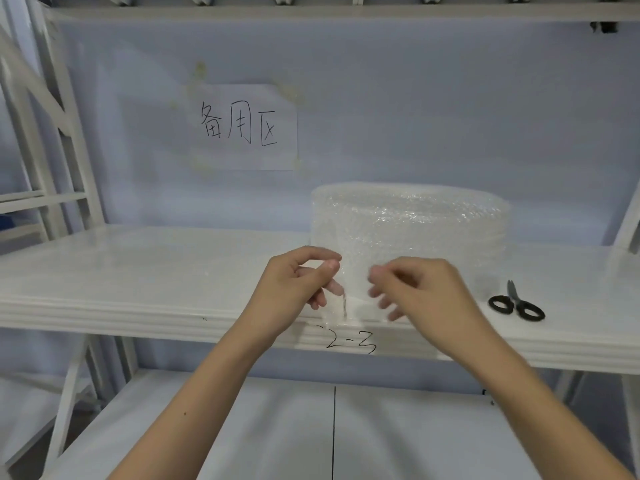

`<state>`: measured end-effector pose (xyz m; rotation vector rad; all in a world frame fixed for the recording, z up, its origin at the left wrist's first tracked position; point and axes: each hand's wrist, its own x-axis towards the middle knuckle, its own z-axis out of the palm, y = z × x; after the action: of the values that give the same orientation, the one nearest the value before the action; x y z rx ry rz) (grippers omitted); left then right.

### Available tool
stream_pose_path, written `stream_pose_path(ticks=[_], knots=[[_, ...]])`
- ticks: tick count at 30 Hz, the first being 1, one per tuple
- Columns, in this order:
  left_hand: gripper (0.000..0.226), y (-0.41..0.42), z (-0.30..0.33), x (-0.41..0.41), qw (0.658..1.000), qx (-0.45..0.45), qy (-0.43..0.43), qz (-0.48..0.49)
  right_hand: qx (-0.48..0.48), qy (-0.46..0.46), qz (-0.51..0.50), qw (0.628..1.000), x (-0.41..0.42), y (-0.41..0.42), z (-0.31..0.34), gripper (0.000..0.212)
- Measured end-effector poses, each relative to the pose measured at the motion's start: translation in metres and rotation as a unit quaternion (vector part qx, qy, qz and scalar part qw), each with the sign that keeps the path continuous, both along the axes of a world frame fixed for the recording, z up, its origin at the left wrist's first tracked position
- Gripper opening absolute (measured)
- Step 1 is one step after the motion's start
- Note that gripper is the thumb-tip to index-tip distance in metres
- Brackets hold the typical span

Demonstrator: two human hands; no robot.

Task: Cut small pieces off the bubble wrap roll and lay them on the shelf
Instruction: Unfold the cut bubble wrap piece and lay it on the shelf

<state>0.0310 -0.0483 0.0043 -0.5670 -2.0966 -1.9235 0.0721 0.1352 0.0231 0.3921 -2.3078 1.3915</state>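
A big roll of clear bubble wrap (412, 220) stands upright on the white shelf (145, 271). Its loose end (349, 282) hangs out toward me, down over the shelf's front edge. My left hand (298, 278) pinches the left side of that loose end between thumb and fingers. My right hand (419, 289) pinches its right side at about the same height. Black-handled scissors (517, 304) lie flat on the shelf to the right of my right hand, untouched.
A paper sign with handwritten characters (244, 128) is stuck on the back wall. "2-3" (351, 342) is written on the shelf's front edge. White frame posts (59, 140) rise at the left. A lower shelf (277, 427) lies beneath my arms.
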Motion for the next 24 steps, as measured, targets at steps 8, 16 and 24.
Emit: stream_pose_path(ticks=[8,16,24], knots=[[0.005,-0.026,0.000,-0.003,0.998,0.010,0.036,0.044,-0.147,-0.139,0.139,0.969,-0.028,-0.053,-0.001,0.024],[0.018,-0.045,-0.002,-0.012,0.999,0.013,0.010,0.042,-0.119,-0.087,0.111,0.983,-0.049,-0.071,-0.009,0.007],[0.024,-0.056,0.003,-0.017,0.997,0.054,-0.041,0.026,-0.158,-0.116,0.142,0.970,-0.061,-0.080,-0.010,0.009]])
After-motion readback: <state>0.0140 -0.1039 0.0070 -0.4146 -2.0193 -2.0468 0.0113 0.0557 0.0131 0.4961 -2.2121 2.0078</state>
